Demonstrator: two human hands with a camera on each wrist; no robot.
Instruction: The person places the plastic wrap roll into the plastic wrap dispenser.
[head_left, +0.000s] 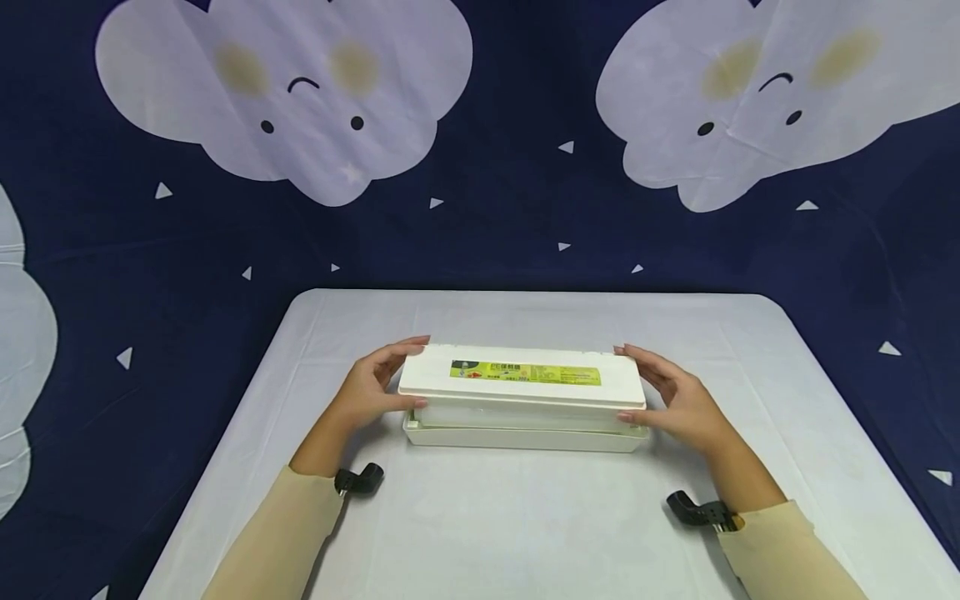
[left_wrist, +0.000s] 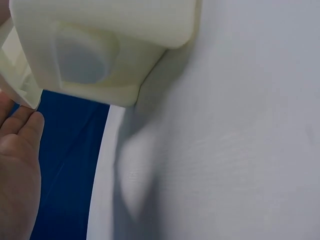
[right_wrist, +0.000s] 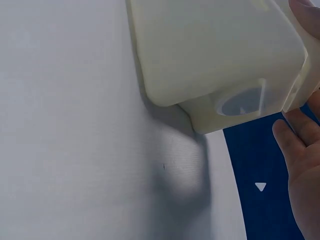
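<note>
A long cling film box stands on the table, its white lid [head_left: 517,395] bearing a yellow-green label [head_left: 525,372]. The lid sits raised above the pale base [head_left: 525,439], and a whitish band shows between them. At the lid's left end my left hand [head_left: 371,387] grips it, thumb in front and fingers behind. My right hand [head_left: 678,404] holds the right end the same way. Both wrist views show a gap at the lid's far side, with a round roll end [left_wrist: 82,55] seen in the base's end wall.
A white cloth covers the table [head_left: 517,517], which has rounded far corners. Behind it hangs a dark blue curtain [head_left: 510,225] with printed clouds and small triangles. Each wrist carries a black camera mount, one by the left sleeve [head_left: 277,533].
</note>
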